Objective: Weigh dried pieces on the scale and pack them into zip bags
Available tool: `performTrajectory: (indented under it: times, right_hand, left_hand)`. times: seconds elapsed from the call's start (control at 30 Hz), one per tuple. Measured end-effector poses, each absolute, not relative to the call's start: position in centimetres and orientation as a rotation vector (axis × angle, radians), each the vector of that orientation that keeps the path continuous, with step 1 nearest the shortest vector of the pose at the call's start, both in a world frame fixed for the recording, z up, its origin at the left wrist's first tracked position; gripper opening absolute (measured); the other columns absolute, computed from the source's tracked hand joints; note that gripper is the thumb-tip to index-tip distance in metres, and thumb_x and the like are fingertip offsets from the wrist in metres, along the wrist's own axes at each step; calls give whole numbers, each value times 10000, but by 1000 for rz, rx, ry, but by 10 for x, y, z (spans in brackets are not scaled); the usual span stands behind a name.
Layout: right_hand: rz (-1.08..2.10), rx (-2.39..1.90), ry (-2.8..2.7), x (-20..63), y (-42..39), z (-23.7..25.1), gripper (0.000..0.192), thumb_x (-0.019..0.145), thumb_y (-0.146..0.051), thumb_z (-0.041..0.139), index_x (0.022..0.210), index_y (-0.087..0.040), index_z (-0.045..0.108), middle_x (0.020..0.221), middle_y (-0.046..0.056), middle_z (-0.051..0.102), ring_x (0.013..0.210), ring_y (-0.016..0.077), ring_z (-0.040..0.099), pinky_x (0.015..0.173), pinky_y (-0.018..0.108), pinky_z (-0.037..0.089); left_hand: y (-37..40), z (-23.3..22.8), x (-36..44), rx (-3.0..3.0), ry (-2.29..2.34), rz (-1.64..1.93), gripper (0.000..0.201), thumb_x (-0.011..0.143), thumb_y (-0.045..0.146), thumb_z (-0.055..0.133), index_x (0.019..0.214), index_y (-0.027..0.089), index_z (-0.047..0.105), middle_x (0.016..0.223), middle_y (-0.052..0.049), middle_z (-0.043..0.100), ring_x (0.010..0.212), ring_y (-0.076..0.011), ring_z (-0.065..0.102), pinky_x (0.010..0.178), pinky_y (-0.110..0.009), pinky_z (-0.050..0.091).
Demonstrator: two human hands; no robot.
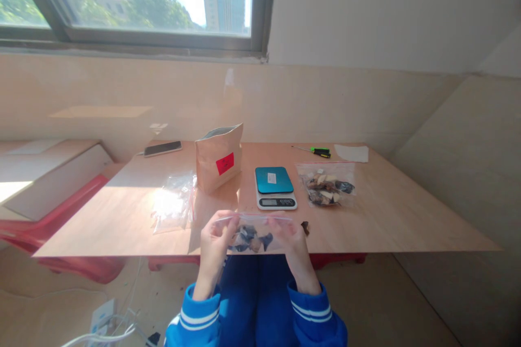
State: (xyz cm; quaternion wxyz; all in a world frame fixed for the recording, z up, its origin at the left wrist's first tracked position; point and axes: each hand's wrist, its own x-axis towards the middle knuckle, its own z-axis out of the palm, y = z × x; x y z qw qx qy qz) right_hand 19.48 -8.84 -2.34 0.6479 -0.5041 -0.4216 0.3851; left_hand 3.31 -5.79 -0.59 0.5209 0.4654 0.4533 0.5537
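Head view. Both hands hold a small clear zip bag (253, 233) at the near edge of the table (407, 222), just above the lap. The left hand (215, 238) pinches the bag's top strip at its left end; the right hand (293, 239) pinches the right end. Each hand is closed on the strip, thumbs toward the person. The bag's long axis runs left to right, parallel to the near edge, so both hands are equally near. Dark and pale pieces lie in its lower part. Beyond it stand a digital scale (274, 187), a filled bag (328, 184), a brown paper pouch (218, 156) and empty bags (173, 207).
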Motion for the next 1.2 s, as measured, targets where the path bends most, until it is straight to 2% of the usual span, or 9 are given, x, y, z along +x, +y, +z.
performTrajectory:
  times: [0.17, 0.23, 0.33, 0.53, 0.7, 1.0, 1.2]
  right_hand:
    - [957, -1123, -963, 195, -89, -18, 355, 718, -398, 766, 1007, -197, 719, 959, 69, 752, 874, 218, 700, 821, 351, 561]
    - [981, -1135, -980, 194, -88, -17, 339, 709, -407, 769, 965, -188, 733, 938, 75, 758, 854, 228, 707, 804, 360, 569]
    - [997, -1181, -980, 193, -87, -18, 284, 692, -428, 773, 808, -170, 750, 833, 80, 766, 794, 237, 713, 778, 369, 575]
    - [976, -1201, -973, 192, -87, -17, 264, 682, -418, 778, 769, -172, 735, 767, 55, 749, 735, 213, 699, 711, 331, 570]
    - [978, -1190, -981, 192, -88, -14, 234, 695, -397, 769, 759, -178, 717, 748, 38, 731, 715, 195, 682, 717, 321, 557]
    - [934, -1186, -919, 195, -86, -19, 236, 701, -403, 765, 753, -181, 707, 739, 30, 712, 712, 181, 658, 703, 307, 537]
    - [927, -1182, -923, 196, -86, -19, 241, 697, -408, 768, 748, -179, 715, 733, 35, 718, 711, 187, 663, 690, 308, 546]
  left_hand:
    - [-53, -9, 26, 1203, 984, 1280, 247, 764, 411, 703, 812, 173, 656, 730, 7, 628, 686, -121, 590, 592, -189, 460]
    - [-51, -13, 24, 1234, 942, 1257, 225, 780, 392, 693, 834, 175, 666, 771, 1, 634, 723, -126, 593, 627, -193, 463]
    - [-49, -16, 20, 1256, 888, 1211, 216, 792, 380, 682, 874, 179, 681, 821, -13, 646, 764, -143, 602, 664, -209, 472]
    - [-50, -9, 16, 1358, 869, 1130, 229, 782, 377, 687, 878, 171, 712, 906, -65, 677, 902, -206, 627, 789, -267, 487]
    - [-51, 0, 19, 1382, 953, 1109, 235, 741, 387, 719, 828, 169, 707, 837, -55, 688, 842, -203, 635, 756, -272, 486]
    - [-50, -15, 12, 1273, 869, 1234, 180, 845, 358, 633, 905, 191, 606, 823, -2, 656, 798, -141, 628, 761, -231, 465]
    - [-49, -17, 7, 1263, 881, 1266, 199, 829, 365, 649, 840, 176, 587, 779, -9, 651, 753, -145, 628, 723, -240, 478]
